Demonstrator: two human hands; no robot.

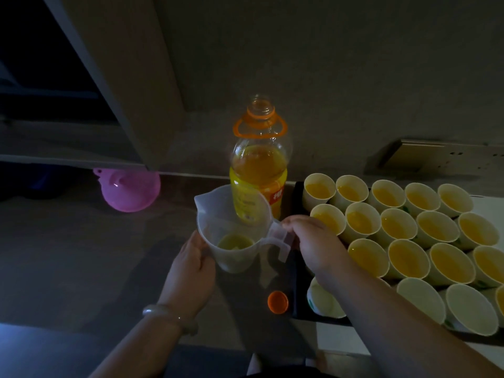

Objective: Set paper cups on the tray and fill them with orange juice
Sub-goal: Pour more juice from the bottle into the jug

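Refilling appears to be the step in hand: a nearly drained plastic jug (pixel 231 230) is gripped at its handle by the right hand (pixel 308 241) and cupped round its side by the left hand (pixel 193 257), just in front of the uncapped juice bottle (pixel 259 170). On the tray (pixel 296 268) to the right, three far rows of paper cups (pixel 403 225) are already filled, while the near row (pixel 420 298) is seen empty. More juice is judged to be needed in the jug before a slow, low pour into those near cups.
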